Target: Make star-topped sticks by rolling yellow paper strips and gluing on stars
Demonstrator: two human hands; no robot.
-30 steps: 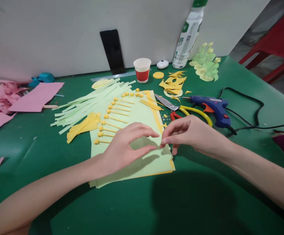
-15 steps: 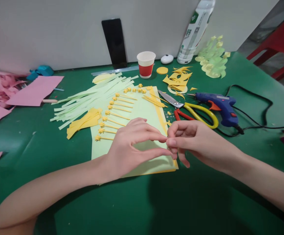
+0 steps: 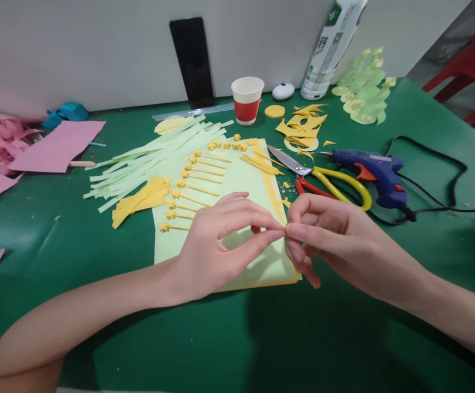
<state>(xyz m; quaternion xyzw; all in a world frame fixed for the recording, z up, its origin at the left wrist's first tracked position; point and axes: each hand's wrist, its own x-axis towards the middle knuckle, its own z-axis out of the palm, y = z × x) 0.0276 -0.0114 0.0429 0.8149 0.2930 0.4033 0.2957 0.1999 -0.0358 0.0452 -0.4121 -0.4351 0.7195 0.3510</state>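
My left hand (image 3: 224, 240) and my right hand (image 3: 323, 232) meet fingertip to fingertip above the lower right of a pale green paper sheet (image 3: 245, 188). Thumb and forefinger are pinched together on each hand. Whatever sits between them is too small or hidden to make out. On the sheet, left of my hands, lies a row of thin yellow paper sticks with small stars at their ends (image 3: 198, 190). Several loose yellow paper stars (image 3: 236, 146) lie at its top edge, near a bundle of plain yellow sticks (image 3: 260, 164).
Scissors (image 3: 323, 174) with red and yellow handles and a blue glue gun (image 3: 372, 166) with a black cord lie to the right. Behind stand a paper cup (image 3: 247, 109), a phone (image 3: 192, 63) and a bottle (image 3: 329, 54). Green strips (image 3: 147, 158), yellow strips (image 3: 141, 202) and pink paper (image 3: 59, 146) lie left.
My left thumb has come up against the forefinger, closing the gap between them. Both hands stay together at nearly the same place; the view has shifted slightly.
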